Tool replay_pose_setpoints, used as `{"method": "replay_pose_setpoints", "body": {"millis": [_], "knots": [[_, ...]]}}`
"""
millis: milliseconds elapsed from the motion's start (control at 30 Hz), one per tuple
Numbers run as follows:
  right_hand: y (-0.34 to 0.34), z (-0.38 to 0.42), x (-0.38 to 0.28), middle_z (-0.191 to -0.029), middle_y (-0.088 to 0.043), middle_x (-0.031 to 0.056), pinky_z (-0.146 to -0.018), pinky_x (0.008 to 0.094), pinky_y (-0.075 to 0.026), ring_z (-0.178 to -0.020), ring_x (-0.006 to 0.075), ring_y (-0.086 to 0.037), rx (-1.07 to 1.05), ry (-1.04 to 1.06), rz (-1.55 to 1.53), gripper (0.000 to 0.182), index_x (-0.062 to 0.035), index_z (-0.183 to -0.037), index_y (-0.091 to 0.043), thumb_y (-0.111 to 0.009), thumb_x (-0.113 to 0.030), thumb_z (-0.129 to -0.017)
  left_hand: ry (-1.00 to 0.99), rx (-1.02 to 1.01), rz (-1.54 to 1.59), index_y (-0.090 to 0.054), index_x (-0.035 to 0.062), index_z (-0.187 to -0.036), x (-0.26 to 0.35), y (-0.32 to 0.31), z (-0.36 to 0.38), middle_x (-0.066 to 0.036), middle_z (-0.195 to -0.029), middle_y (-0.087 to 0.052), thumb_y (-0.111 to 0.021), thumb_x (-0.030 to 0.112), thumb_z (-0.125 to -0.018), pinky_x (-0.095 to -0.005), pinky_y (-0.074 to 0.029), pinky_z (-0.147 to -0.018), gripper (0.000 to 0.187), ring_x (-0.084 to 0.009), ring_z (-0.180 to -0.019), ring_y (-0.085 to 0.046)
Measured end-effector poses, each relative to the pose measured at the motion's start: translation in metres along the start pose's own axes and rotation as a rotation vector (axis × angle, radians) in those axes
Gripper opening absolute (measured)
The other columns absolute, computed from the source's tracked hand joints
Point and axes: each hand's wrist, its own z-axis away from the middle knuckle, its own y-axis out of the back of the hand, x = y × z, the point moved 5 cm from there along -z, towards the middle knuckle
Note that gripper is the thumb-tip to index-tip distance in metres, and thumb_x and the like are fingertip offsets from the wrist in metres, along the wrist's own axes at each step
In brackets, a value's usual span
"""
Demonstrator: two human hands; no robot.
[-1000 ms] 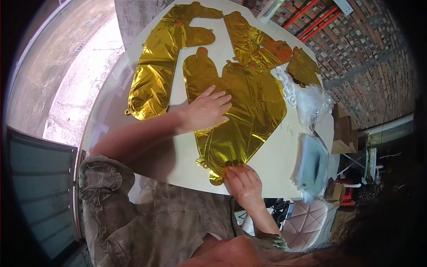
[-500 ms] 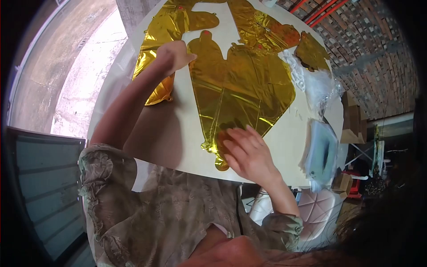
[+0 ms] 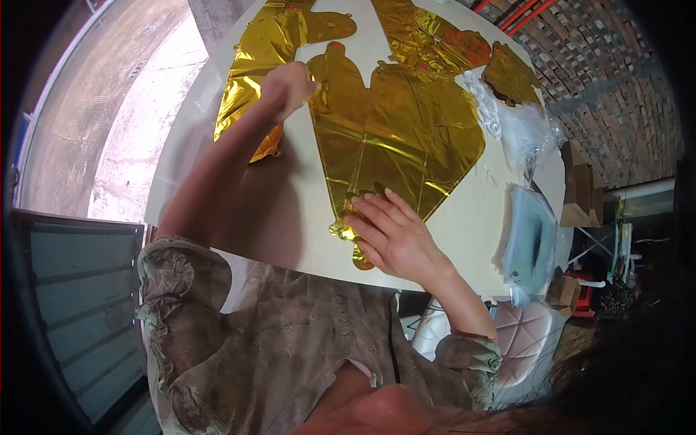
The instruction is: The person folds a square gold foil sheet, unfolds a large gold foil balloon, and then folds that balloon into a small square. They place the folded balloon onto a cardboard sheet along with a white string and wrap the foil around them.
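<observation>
A flat gold foil balloon (image 3: 406,138) lies spread over the table in front of me, its narrow end towards my body. At its upper left edge is my left hand (image 3: 286,88), fingers curled closed with the foil edge at the fingertips. My right hand (image 3: 399,239) rests palm down on the narrow lower end, fingers stretched out. A small gold tab pokes out below that hand. Another gold foil balloon (image 3: 264,51) lies at the upper left, partly hidden behind my left hand and forearm.
More crumpled gold foil (image 3: 442,43) lies at the back of the pale table (image 3: 290,210). Along the right side are clear plastic wrapping (image 3: 525,138), a dark gold folded foil piece (image 3: 511,76) and a stack of clear plastic bags (image 3: 525,235). Cardboard boxes (image 3: 580,192) stand beyond.
My right hand has slid slightly left and up on the balloon's lower end. My left hand has shifted a little, staying at the upper left edge. The view has moved slightly.
</observation>
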Motion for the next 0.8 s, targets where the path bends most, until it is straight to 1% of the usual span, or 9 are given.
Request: {"method": "replay_pose_setpoints", "body": {"millis": [100,167,300,500,567,600,667,700,800], "knots": [[-0.006,0.003,0.000,-0.135,-0.061,0.0084,-0.118,0.0483,-0.034,-0.128,0.0277,-0.055,-0.036,0.031,0.013,0.038,-0.0097,-0.124,-0.067,-0.068,-0.021,-0.088,-0.061,0.070,0.080,-0.071,-0.0008,-0.098,0.001,-0.009,0.005,-0.020,-0.096,-0.070,-0.071,0.036,-0.088,-0.0442,-0.053,-0.083,0.038,-0.0379,-0.096,-0.067],[-0.010,0.004,0.000,-0.136,-0.061,0.0083,-0.119,0.0484,-0.033,-0.129,0.0278,-0.054,-0.063,0.039,0.022,0.039,-0.0100,-0.127,-0.066,-0.067,-0.021,-0.089,-0.134,0.435,-0.072,-0.072,0.0024,-0.097,0.005,-0.006,0.013,-0.018,-0.106,-0.066,-0.070,0.031,-0.088,-0.0439,-0.052,-0.089,0.030,-0.0367,-0.103,-0.063],[-0.009,0.004,0.000,-0.135,-0.061,0.0085,-0.119,0.0487,-0.033,-0.129,0.0279,-0.054,-0.060,0.041,0.014,0.041,-0.0089,-0.126,-0.066,-0.067,-0.020,-0.087,-0.144,0.383,-0.017,-0.073,0.0061,-0.099,0.005,-0.019,0.013,-0.016,-0.114,-0.062,-0.068,0.030,-0.089,-0.0442,-0.050,-0.094,0.026,-0.0355,-0.110,-0.058],[-0.009,0.004,0.000,-0.134,-0.062,0.0088,-0.118,0.0492,-0.033,-0.127,0.0282,-0.055,-0.036,0.052,-0.003,0.039,-0.0074,-0.123,-0.067,-0.068,-0.018,-0.085,-0.140,0.414,0.046,-0.074,0.0082,-0.094,0.018,-0.012,0.011,-0.014,-0.104,-0.068,-0.066,0.025,-0.090,-0.0464,-0.056,-0.080,0.019,-0.0355,-0.087,-0.068],[-0.009,0.005,0.000,-0.134,-0.062,0.0091,-0.118,0.0493,-0.033,-0.127,0.0283,-0.056,-0.035,0.047,-0.010,0.038,-0.0072,-0.122,-0.067,-0.068,-0.018,-0.085,-0.121,0.380,0.285,-0.071,0.0052,-0.100,0.027,-0.001,0.014,-0.015,-0.103,-0.071,-0.066,0.022,-0.091,-0.0422,-0.057,-0.072,0.019,-0.0307,-0.075,-0.072],[-0.008,0.004,0.000,-0.133,-0.062,0.0091,-0.118,0.0492,-0.034,-0.126,0.0283,-0.056,-0.028,0.052,-0.014,0.038,-0.0074,-0.121,-0.068,-0.068,-0.018,-0.085,-0.121,0.377,0.285,-0.071,0.0052,-0.100,0.035,0.006,0.016,-0.015,-0.103,-0.071,-0.066,0.022,-0.091,-0.0422,-0.057,-0.072,0.019,-0.0307,-0.075,-0.072],[-0.007,0.005,0.000,-0.132,-0.062,0.0092,-0.118,0.0491,-0.034,-0.126,0.0283,-0.056,-0.022,0.057,-0.021,0.038,-0.0075,-0.121,-0.068,-0.068,-0.018,-0.084,0.033,0.168,0.711,-0.062,-0.0011,-0.118,0.049,0.006,0.018,-0.017,-0.105,-0.072,-0.066,0.023,-0.093,-0.0363,-0.059,-0.072,0.034,-0.0254,-0.075,-0.073],[-0.007,0.005,0.001,-0.132,-0.062,0.0092,-0.118,0.0492,-0.034,-0.126,0.0284,-0.056,-0.021,0.063,-0.016,0.038,-0.0077,-0.120,-0.068,-0.069,-0.018,-0.084,0.036,0.168,0.710,-0.062,-0.0011,-0.118,0.054,0.002,0.016,-0.017,-0.105,-0.072,-0.066,0.023,-0.093,-0.0363,-0.059,-0.072,0.034,-0.0254,-0.075,-0.073],[-0.009,0.004,0.001,-0.130,-0.063,0.0091,-0.118,0.0494,-0.034,-0.125,0.0285,-0.056,-0.015,0.066,-0.020,0.038,-0.0080,-0.119,-0.068,-0.069,-0.019,-0.083,-0.065,0.116,1.030,-0.049,-0.0076,-0.130,0.072,-0.009,0.014,-0.016,-0.100,-0.072,-0.066,0.022,-0.095,-0.0327,-0.059,-0.077,0.049,-0.0220,-0.084,-0.073]]}}
